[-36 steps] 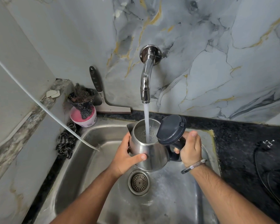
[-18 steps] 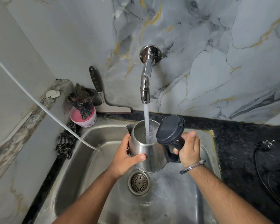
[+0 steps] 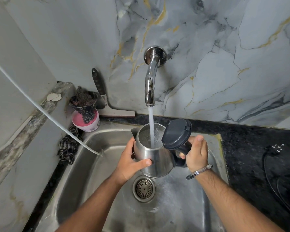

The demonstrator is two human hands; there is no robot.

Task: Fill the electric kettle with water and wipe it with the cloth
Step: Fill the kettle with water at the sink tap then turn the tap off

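Note:
A steel electric kettle (image 3: 156, 163) is held above the sink (image 3: 100, 164), under the wall tap (image 3: 150, 84). Its dark lid (image 3: 176, 133) stands flipped open. A stream of water (image 3: 151, 124) runs from the tap into the kettle's mouth. My left hand (image 3: 131, 162) is wrapped around the kettle's body from the left. My right hand (image 3: 197, 152) grips the black handle on the right. A striped cloth (image 3: 68, 146) lies bunched on the sink's left edge.
The drain (image 3: 144, 188) lies right below the kettle. At the back left stand a pink tub (image 3: 86, 122) with a scrubber cup, and a squeegee (image 3: 107, 104) leaning on the marble wall. A white hose (image 3: 40, 108) hangs into the sink. Black cords (image 3: 281, 168) lie on the dark counter.
Both hands hold the kettle in nearly the same spot under the running tap. The water inside looks higher and more churned.

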